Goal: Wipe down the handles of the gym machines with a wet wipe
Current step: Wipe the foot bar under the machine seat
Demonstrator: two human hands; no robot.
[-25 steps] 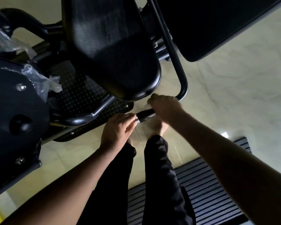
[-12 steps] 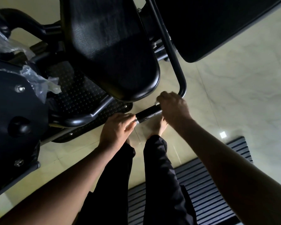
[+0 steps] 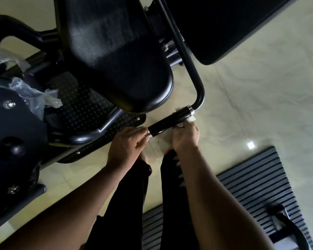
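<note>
The handle (image 3: 170,121), a black grip with a chrome ring at each end, is seen just right of the frame's centre, running up and to the right from below the seat pad (image 3: 116,56) to the bent tube (image 3: 197,83) that carries it. In the head view, the one view given, the left hand (image 3: 128,143) is set at the grip's free lower end with its fingers curled against the chrome ring, probably to steady the bar. The right hand (image 3: 185,136) is placed under the grip's upper end, and the wet wipe (image 3: 191,120) is pinched in its fingers and pressed to the underside, so that the side facing the floor can be reached. The two hands are kept apart, with most of the grip bare between them. Little of the wipe is shown: only a pale scrap beside the upper ring, the rest being hidden by the grip and the fingers. How tightly the left hand is closed cannot be made out in the dim light. The ribbed mat (image 3: 251,186) at lower right is cut off by the frame edge.
</note>
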